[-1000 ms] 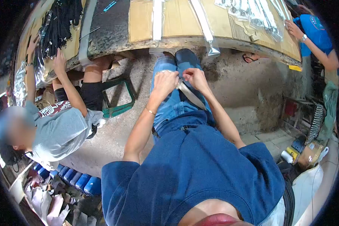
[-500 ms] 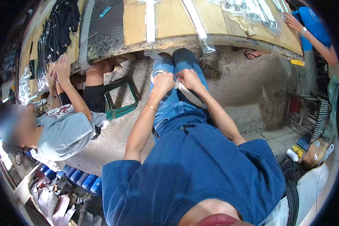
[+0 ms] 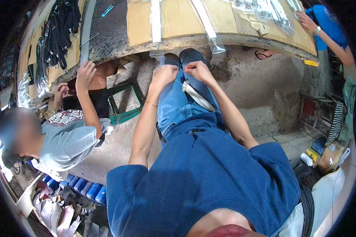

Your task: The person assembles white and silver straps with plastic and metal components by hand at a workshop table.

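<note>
My left hand (image 3: 165, 76) is closed above my left thigh, its fingers curled in; whatever it holds is hidden. Opposite it, my right hand (image 3: 198, 72) is closed with the fingertips pinched, and anything in them is too small to make out. A narrow gap separates the two hands. On my lap, just below them, lies a folded off-white strap (image 3: 198, 96) with a bunched end pointing toward my knees. Neither hand visibly touches this strap. Blue jeans (image 3: 174, 108) are under both hands.
Ahead is a worktable with cardboard (image 3: 178, 23), white straps in plastic sleeves (image 3: 203, 17), black lanyards (image 3: 61, 35) and blue snips (image 3: 107, 11). A co-worker in grey (image 3: 69, 134) sits left, near a green stool (image 3: 126, 114); another person's arm (image 3: 328, 39) reaches in at right.
My hands have moved slightly toward the table, off the strap's bunched end. The white loop by my left hand no longer shows clearly. The left co-worker's hands have come away from the lanyards.
</note>
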### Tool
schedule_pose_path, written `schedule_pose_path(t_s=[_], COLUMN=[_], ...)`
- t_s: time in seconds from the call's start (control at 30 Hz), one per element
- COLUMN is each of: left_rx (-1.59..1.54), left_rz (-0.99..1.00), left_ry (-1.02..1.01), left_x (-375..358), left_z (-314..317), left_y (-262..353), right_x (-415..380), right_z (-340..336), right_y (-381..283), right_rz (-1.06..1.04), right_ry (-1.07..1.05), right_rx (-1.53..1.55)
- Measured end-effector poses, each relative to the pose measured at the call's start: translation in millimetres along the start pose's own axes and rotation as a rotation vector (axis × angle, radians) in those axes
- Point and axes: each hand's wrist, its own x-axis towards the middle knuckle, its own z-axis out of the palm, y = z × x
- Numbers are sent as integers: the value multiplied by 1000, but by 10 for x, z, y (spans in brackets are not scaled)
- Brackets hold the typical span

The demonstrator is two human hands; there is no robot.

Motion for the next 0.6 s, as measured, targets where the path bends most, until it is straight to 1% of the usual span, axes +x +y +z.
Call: schedule_pose_path(t_s=[0.07,0.13,0.17,0.23,0.27,0.3,0.33,0.43,0.57,0.6], left_rx=[-37,-72,-63,-57,-21,15,14,36,11,-4], left_rz=[-25,-51,-52,-54,-84,-113,-113,-131,-139,-136], left_ry=[-15,-25,-42,-58,-31,-4,-2,18,7,12], left_x=[-35,-45,-30,-33,-29,-20,-13,27,93,97], left_z=[-92,-152,-192,-247,-267,-272,-282,-285,-249,-247], left_y=[39,30,28,59,90,109,124,120,76,73], right_x=[6,33,42,31,37,52,69,116,168,180], right_z=[1,3,7,4,10,25,35,53,77,79], right_y=[-12,-16,-19,-49,-72,-83,-96,-93,-52,-51], right_rz=[0,70,68,-20,-22,-22,-22,-24,-2,36], right_ry=[3,-102,-103,-9,-10,34,78,103,103,102], right_rx=[-3,232,230,289,286,266,246,155,188,240])
